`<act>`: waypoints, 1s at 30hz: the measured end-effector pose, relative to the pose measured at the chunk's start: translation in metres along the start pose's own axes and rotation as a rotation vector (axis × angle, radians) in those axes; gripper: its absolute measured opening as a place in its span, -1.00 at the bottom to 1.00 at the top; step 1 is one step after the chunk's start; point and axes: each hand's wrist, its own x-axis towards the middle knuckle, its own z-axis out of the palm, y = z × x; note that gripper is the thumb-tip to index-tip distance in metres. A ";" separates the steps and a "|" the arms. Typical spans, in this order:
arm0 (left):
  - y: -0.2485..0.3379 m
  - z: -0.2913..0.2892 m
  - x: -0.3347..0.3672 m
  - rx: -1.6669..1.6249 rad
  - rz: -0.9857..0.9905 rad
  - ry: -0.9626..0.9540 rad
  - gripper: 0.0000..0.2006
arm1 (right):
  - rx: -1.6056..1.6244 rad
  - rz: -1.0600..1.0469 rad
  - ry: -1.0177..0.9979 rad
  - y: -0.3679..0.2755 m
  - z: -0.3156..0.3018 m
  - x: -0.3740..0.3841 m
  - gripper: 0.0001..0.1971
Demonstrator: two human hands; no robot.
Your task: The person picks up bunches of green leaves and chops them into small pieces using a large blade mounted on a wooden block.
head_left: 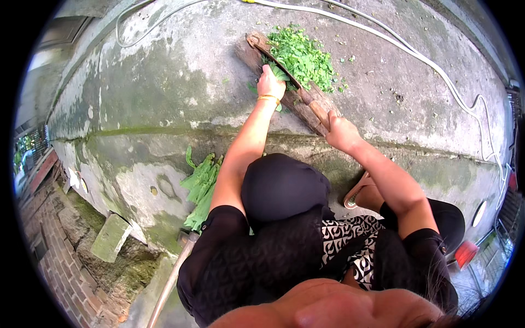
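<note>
Green leaves (280, 75) beside a long knife (285, 71) over a weathered wooden board (296, 108)
Left hand (270, 85) clasps the leaves, fingers pressed together; right hand (342, 133) wraps its fingers around the knife's wooden handle. Chopped greens (299, 57) heap just beyond the board on concrete (383, 90).

No words, labels, numbers or signs could be read. Closest thing was the black-and-white patterned cloth (345, 236) that the person wore: it carried a print of repeated curved, letter-like shapes, which did not read as words.
</note>
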 end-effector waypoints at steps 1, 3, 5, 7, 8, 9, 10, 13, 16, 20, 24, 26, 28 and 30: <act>0.003 -0.003 -0.003 -0.019 0.011 -0.007 -0.51 | -0.007 0.041 -0.024 -0.009 -0.018 -0.005 -0.63; -0.010 -0.004 -0.012 -0.052 0.079 -0.005 -0.55 | 0.003 -0.068 0.022 -0.029 -0.073 -0.016 -0.66; -0.006 -0.001 -0.013 0.010 0.023 -0.017 -0.53 | -0.030 -0.138 0.118 -0.057 -0.124 -0.028 -0.70; 0.007 -0.009 0.001 0.082 -0.030 -0.055 -0.51 | -0.075 -0.203 0.200 -0.083 -0.159 -0.035 -0.73; 0.011 -0.011 0.012 0.101 -0.059 -0.070 -0.50 | -0.106 -0.208 0.218 -0.088 -0.158 -0.034 -0.74; 0.013 -0.013 0.019 0.120 -0.089 -0.084 -0.49 | -0.137 -0.216 0.234 -0.092 -0.156 -0.035 -0.74; 0.015 -0.014 0.019 0.093 -0.084 -0.077 -0.48 | -0.168 -0.221 0.246 -0.093 -0.151 -0.037 -0.74; 0.010 -0.011 0.016 -0.034 -0.043 -0.024 -0.41 | -0.100 -0.215 0.252 -0.060 -0.089 -0.039 -0.64; -0.019 0.009 -0.004 -0.081 0.080 0.132 -0.31 | 0.027 -0.200 0.235 -0.029 -0.019 -0.028 -0.55; -0.005 -0.002 -0.003 -0.002 -0.091 -0.056 -0.37 | 0.076 -0.304 0.348 -0.019 0.017 -0.022 -0.50; 0.000 -0.011 -0.004 0.087 -0.103 -0.086 -0.31 | 0.053 -0.162 0.102 -0.003 -0.013 -0.016 -0.55; 0.005 -0.019 -0.007 0.086 -0.058 -0.077 -0.35 | -0.011 -0.137 0.034 -0.020 -0.064 -0.015 -0.58; 0.001 -0.015 -0.011 0.129 -0.041 -0.077 -0.37 | -0.006 -0.228 0.131 -0.045 -0.122 -0.019 -0.68; 0.005 -0.014 -0.009 0.176 -0.105 -0.147 -0.35 | -0.080 -0.285 0.152 -0.084 -0.163 -0.029 -0.69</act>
